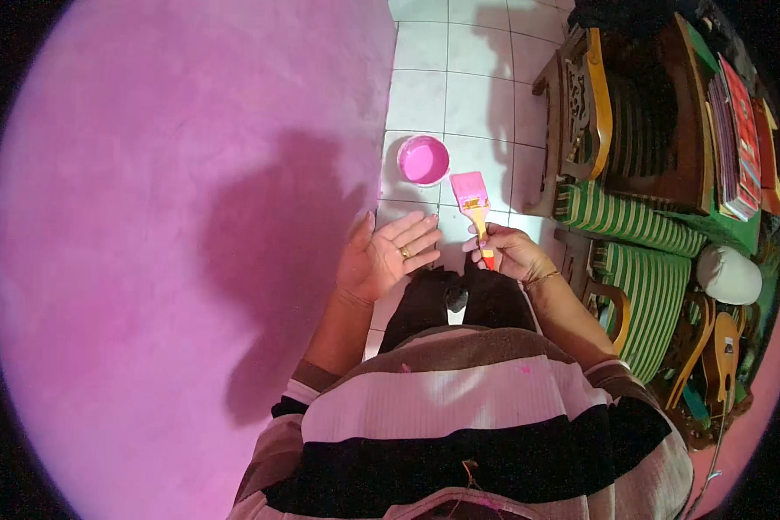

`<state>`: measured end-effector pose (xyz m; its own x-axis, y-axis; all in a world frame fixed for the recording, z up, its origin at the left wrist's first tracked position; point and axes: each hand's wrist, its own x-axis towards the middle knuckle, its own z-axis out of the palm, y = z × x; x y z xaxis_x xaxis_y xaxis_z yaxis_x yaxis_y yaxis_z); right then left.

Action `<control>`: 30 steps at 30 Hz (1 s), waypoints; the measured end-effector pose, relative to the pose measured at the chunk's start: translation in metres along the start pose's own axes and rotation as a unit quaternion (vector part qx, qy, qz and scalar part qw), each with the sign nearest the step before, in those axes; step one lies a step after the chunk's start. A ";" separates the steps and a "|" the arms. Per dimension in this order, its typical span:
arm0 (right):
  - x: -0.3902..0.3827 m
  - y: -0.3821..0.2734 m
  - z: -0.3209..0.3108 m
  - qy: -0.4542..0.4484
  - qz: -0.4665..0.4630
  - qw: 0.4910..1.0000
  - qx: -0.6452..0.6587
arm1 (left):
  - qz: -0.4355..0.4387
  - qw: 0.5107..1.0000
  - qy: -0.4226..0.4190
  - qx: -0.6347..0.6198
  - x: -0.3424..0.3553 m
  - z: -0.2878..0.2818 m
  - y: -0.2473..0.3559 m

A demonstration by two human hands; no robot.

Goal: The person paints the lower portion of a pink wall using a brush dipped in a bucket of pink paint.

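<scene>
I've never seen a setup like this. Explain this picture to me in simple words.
There is no machine here, just a person's two bare hands. The single picture comes from a wide fisheye camera worn on the head and looking down, which is why straight edges bend and the corners go dark. The left hand is open, palm showing, and holds nothing. The right hand grips a paintbrush by its handle, the bristles coated pink. On the white tiled floor stands a small tub of pink paint. A pink wall fills the left side; furniture with green striped cushions stands on the right.
</scene>
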<state>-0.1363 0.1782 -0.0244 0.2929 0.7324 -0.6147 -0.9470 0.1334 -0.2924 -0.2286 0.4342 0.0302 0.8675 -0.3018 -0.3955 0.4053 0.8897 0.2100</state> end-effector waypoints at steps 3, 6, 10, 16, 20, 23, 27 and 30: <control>0.009 -0.006 -0.033 0.065 0.011 0.995 -0.071 | 0.000 1.000 0.022 0.009 0.021 -0.003 0.000; 0.015 -0.015 -0.053 0.114 0.049 0.981 -0.149 | 0.029 0.964 0.223 0.139 0.045 -0.022 -0.011; 0.037 -0.021 -0.112 0.110 0.032 0.874 -0.472 | 0.049 0.924 0.369 0.088 0.084 -0.043 -0.036; 0.063 -0.050 -0.124 0.089 -0.045 0.749 -0.655 | 0.004 0.950 0.313 -0.014 0.121 -0.114 -0.094; 0.140 -0.036 -0.147 0.180 -0.005 0.745 -0.642 | -0.085 0.949 0.288 -0.098 0.146 -0.157 -0.136; 0.206 -0.031 -0.130 0.156 -0.122 0.691 -0.695 | -0.185 0.931 0.257 -0.182 0.172 -0.230 -0.186; 0.291 -0.027 -0.116 0.157 -0.064 0.659 -0.733 | -0.158 0.940 0.300 -0.039 0.208 -0.258 -0.223; 0.344 -0.028 -0.115 0.156 -0.043 0.644 -0.748 | -0.135 0.949 0.273 0.082 0.224 -0.275 -0.237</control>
<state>0.0061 0.3500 -0.3119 0.5685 0.5649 -0.5981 0.1924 -0.7982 -0.5709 -0.2101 0.2502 -0.3540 0.4659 -0.2483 -0.8493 0.6696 0.7263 0.1550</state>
